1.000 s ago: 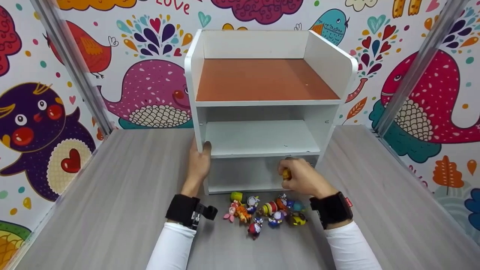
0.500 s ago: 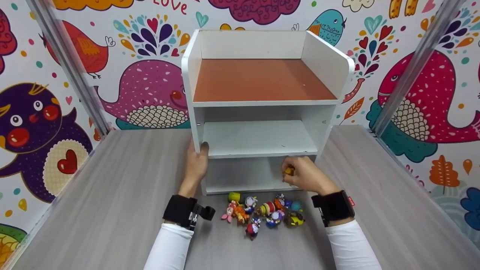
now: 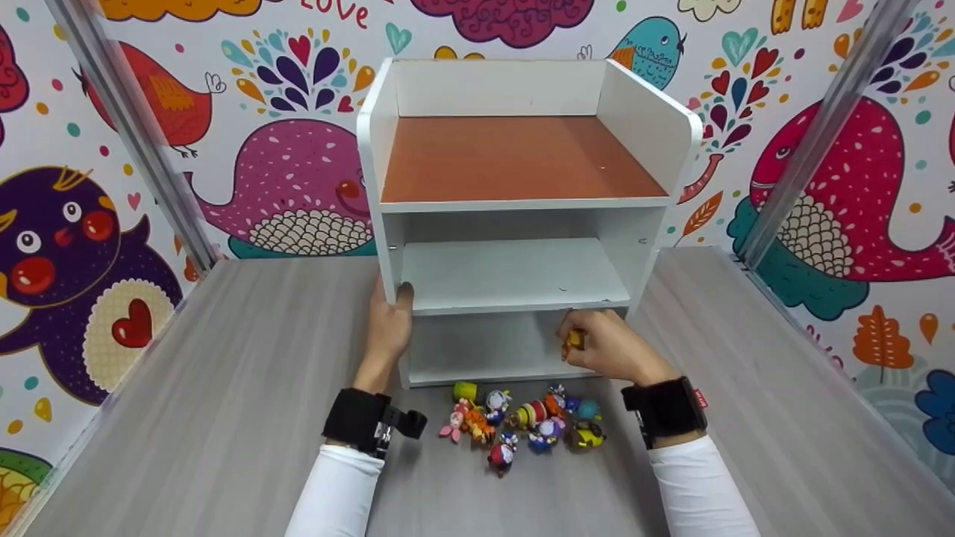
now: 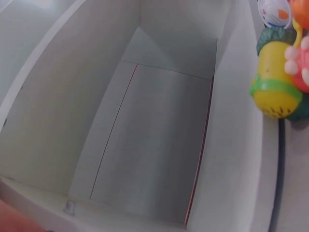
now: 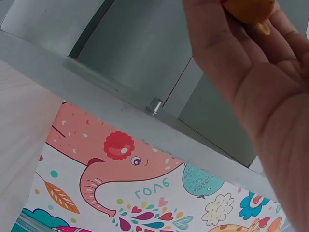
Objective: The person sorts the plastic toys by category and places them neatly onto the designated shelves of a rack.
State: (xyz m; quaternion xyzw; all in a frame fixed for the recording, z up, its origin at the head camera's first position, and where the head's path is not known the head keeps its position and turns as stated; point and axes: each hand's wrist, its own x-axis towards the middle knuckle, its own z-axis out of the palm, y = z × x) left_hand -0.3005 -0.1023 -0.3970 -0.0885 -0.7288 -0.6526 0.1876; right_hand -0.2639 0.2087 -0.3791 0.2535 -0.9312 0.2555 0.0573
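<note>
A white shelf unit (image 3: 515, 307) with an orange-brown top board (image 3: 515, 160) stands on the grey floor. My left hand (image 3: 388, 332) grips its left side panel, the thumb lying on the front edge. My right hand (image 3: 608, 344) pinches a small yellow-orange toy figure (image 3: 574, 340) before the right part of the lowest compartment. In the right wrist view the toy figure (image 5: 251, 8) shows only partly between the fingers, so its kind is unclear. Several small toy figures (image 3: 545, 434) lie in a group in front of the shelf. In the left wrist view a yellow-green toy (image 4: 275, 79) lies by the bottom edge.
The middle shelf board (image 3: 515, 272) juts above the right hand. Walls with cartoon animals (image 3: 302, 186) enclose the back and sides, with metal corner posts (image 3: 134, 138) at left and right. Grey wood-look floor (image 3: 246, 403) extends to both sides of the shelf.
My right hand has shifted slightly rightward relative to the shelf, with the toy figure still pinched. The left hand keeps its grip on the side panel. The whole view has drifted a little.
</note>
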